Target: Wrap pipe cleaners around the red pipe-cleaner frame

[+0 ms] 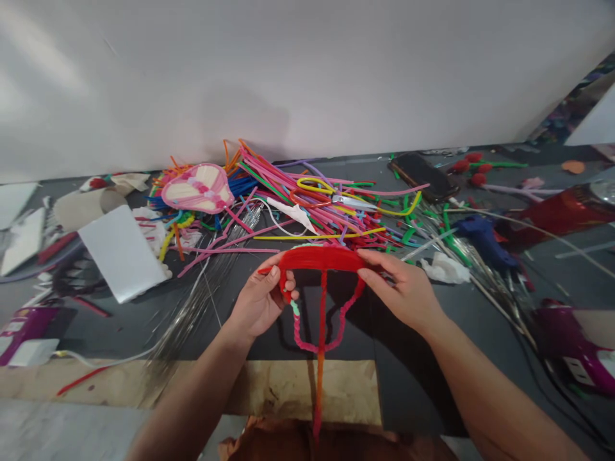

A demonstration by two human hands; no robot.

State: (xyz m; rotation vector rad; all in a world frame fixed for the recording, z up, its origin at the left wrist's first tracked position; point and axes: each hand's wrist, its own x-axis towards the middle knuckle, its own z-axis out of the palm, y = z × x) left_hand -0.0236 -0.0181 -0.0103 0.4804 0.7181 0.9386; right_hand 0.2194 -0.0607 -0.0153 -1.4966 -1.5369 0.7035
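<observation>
A pipe-cleaner craft (324, 258) is held up in front of me. Its top is a wide red curved band, with a twisted pink loop and a long twisted red-to-orange strand hanging below. My left hand (262, 298) grips the band's left end, thumb in front and fingers curled behind, near a small mint-green bit. At the right end, my right hand (401, 288) pinches the band between thumb and fingers. Just beyond lies a pile of coloured pipe cleaners (307, 211), with scissors (346, 200) resting on top.
A pink and cream butterfly-like piece (199, 189) lies at the back left, near a white card (122, 253). Thin wires (192, 320) spread below it. On the right are a phone (423, 176), a blue glue gun (485, 240), a red can (557, 214) and cords.
</observation>
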